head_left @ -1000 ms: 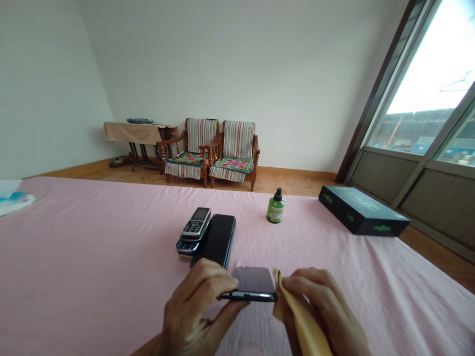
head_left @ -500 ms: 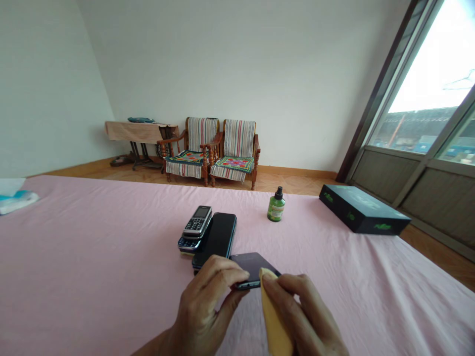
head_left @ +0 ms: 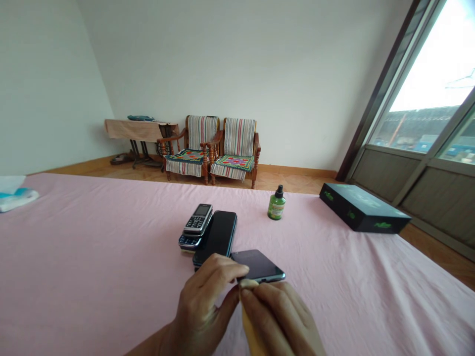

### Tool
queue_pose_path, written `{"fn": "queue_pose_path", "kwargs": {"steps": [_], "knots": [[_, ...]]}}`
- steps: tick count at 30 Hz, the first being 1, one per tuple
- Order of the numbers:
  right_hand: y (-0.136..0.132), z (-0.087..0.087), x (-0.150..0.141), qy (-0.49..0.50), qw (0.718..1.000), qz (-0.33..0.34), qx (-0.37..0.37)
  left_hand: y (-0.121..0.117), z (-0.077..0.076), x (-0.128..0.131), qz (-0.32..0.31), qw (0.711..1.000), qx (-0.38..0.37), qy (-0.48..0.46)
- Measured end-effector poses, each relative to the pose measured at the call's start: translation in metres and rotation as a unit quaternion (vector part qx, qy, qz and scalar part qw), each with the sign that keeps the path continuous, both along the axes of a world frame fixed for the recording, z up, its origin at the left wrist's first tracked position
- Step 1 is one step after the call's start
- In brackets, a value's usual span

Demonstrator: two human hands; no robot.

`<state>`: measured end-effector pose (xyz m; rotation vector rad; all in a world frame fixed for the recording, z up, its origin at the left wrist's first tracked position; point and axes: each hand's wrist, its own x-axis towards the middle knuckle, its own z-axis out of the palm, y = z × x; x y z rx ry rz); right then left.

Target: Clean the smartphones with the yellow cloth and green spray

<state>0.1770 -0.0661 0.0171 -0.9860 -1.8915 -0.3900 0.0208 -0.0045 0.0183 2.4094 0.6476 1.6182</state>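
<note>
Two hands at work over a pink sheet (head_left: 111,237). Phone (head_left: 258,264) is up in front of the person, screen upward, its far left corner by the black phone (head_left: 218,235); can't tell if they touch. Left hand (head_left: 206,296): fingers clamped on the phone's near left corner, forefinger on top, thumb below. Right hand (head_left: 282,311): fingers pinched together on a yellow rag (head_left: 250,329), its folded tip against the near edge, close to the left thumb. Main risk, I'd judge: one-corner hold, so a hard push from the rag could twist the phone loose. Slick glass would help it slip. A sideways jerk might knock the black phone, perhaps unsettling the keypad phone (head_left: 199,217) leaning on the pile beside it. Rag could also snag the thumb. Bottle (head_left: 276,205) stands well clear.
</note>
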Motion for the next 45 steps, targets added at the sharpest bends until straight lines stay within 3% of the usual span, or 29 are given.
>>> {"fn": "queue_pose_path", "kwargs": {"steps": [7, 11, 18, 30, 45], "knots": [[0.011, -0.02, 0.035, 0.085, 0.993, -0.077, 0.006, 0.003, 0.005, -0.006, 0.039, 0.999, 0.018, -0.002], [0.0, -0.026, 0.029, 0.119, 0.99, -0.072, -0.005, 0.001, 0.002, -0.008, 0.021, 1.0, 0.018, 0.005], [0.002, -0.007, 0.016, 0.06, 0.998, 0.005, -0.002, 0.0, 0.0, -0.007, 0.011, 1.0, 0.014, 0.009], [0.002, 0.008, 0.013, -0.006, 0.999, -0.025, 0.026, 0.0, 0.0, -0.004, -0.002, 1.0, 0.021, 0.012], [0.001, 0.002, 0.015, -0.076, 0.993, -0.077, 0.044, 0.0, -0.003, -0.002, -0.023, 0.999, 0.026, 0.008]]}}
